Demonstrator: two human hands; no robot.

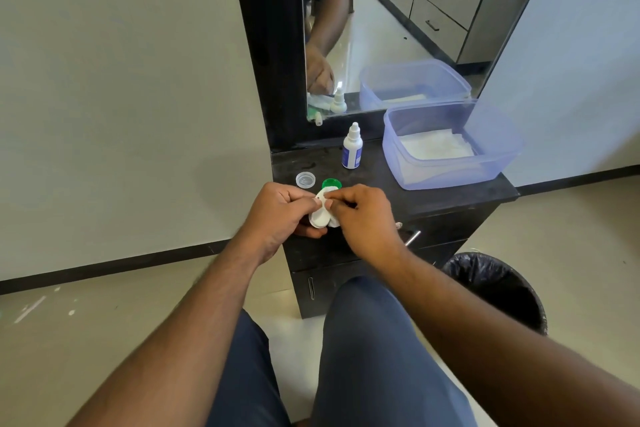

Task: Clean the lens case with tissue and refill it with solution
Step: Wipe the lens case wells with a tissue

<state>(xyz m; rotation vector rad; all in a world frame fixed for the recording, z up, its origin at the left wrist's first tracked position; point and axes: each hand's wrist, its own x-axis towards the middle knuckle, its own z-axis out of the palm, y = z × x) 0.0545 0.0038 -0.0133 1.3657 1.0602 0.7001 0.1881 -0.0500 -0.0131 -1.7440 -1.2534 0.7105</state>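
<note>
My left hand (280, 210) grips a white lens case (319, 217) just above the front of the dark counter (433, 198). My right hand (363, 215) pinches a small piece of white tissue (333, 220) against the case's far well. A green cap (331, 183) lies on the counter just behind the case, partly hidden by it. To its left lies a clear cap (305, 179). The white solution bottle (352, 147) with a blue label stands upright further back, capped.
A translucent blue tub (498, 156) holding white tissues (436, 146) sits at the counter's right. A mirror (398, 28) rises behind the counter. On the floor to the right stands a bin with a black liner (498, 284). My knees are below the counter's drawers.
</note>
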